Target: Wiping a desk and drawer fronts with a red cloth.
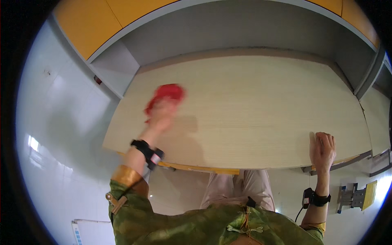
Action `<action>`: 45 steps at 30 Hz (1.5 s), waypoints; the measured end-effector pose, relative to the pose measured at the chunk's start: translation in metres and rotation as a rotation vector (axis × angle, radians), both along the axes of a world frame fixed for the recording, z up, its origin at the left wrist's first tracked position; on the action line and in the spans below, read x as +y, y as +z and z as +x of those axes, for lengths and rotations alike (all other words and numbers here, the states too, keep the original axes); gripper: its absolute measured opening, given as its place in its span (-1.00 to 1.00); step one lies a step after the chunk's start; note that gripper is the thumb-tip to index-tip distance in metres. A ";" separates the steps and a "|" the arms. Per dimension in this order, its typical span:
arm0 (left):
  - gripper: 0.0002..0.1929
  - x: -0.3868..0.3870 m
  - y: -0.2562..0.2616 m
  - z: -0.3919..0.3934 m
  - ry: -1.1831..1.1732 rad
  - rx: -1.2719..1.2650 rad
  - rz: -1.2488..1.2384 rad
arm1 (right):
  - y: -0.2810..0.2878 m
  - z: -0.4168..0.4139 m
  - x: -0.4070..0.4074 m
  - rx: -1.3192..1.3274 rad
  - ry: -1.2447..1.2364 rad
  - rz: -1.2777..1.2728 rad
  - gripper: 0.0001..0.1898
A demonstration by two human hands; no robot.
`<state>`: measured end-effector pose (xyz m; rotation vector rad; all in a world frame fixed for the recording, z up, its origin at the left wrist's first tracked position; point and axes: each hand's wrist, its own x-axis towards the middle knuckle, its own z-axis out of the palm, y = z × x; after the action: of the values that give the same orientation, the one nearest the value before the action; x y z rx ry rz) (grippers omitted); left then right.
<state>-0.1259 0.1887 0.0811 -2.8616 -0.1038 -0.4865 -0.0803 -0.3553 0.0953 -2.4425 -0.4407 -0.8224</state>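
A red cloth (170, 92) lies bunched on the left part of a pale wood-grain desktop (251, 107). My left hand (161, 114) is shut on it and presses it to the surface; both are blurred, and the hand covers part of the cloth. Far to the right, near the front edge, my right hand (326, 150) rests on the desktop with nothing in it, its fingers loosely bent. Each wrist carries a black strap with a small device, the left strap (144, 150) and the right strap (320, 199).
Grey panels (232, 27) enclose the desktop at the back and sides, beneath yellow cabinet doors (88, 24). A second desk surface (376, 116) adjoins at right. A yellow-and-grey metal object (361, 196) is at lower right. Glossy tiled floor (61, 122) extends at left.
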 end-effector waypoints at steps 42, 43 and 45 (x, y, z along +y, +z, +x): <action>-0.71 -0.129 0.025 0.021 -0.139 0.342 -0.091 | -0.022 0.017 -0.014 0.022 -0.039 -0.080 -0.88; -0.71 -0.140 -0.004 0.008 -0.497 0.080 -0.329 | -0.022 0.017 -0.014 0.011 -0.008 -0.077 -0.88; -0.67 -0.181 0.015 -0.031 -0.790 0.118 -0.320 | -0.031 0.021 -0.023 0.039 0.036 -0.059 -0.85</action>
<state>-0.1566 0.0079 0.0960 -3.1386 1.0898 -0.4558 -0.0591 -0.3786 0.0642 -2.4932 -0.4997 -0.7548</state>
